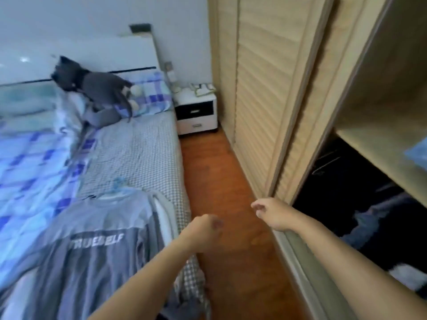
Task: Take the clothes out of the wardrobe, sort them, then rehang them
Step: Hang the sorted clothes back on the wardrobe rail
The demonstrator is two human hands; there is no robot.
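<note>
A grey two-tone shirt (pixel 92 239) with white lettering lies flat on the bed (pixel 138 153), still on a pale blue hanger (pixel 119 188). More clothes lie under it near the bed's edge. My left hand (pixel 205 227) hovers over the floor beside the bed, fingers loosely curled, holding nothing. My right hand (pixel 270 211) is held out near the wardrobe's open side (pixel 346 204), fingers relaxed and empty. Inside the dark wardrobe hang dark blue garments (pixel 374 218) and a bare wire hanger (pixel 323 167).
The wardrobe's slatted sliding door (pixel 265 100) is pushed to the left. A narrow strip of wooden floor (pixel 219 181) runs between bed and wardrobe. A white nightstand (pixel 196 112) stands at the far end. A grey plush toy (pixel 92 88) sits on the pillows.
</note>
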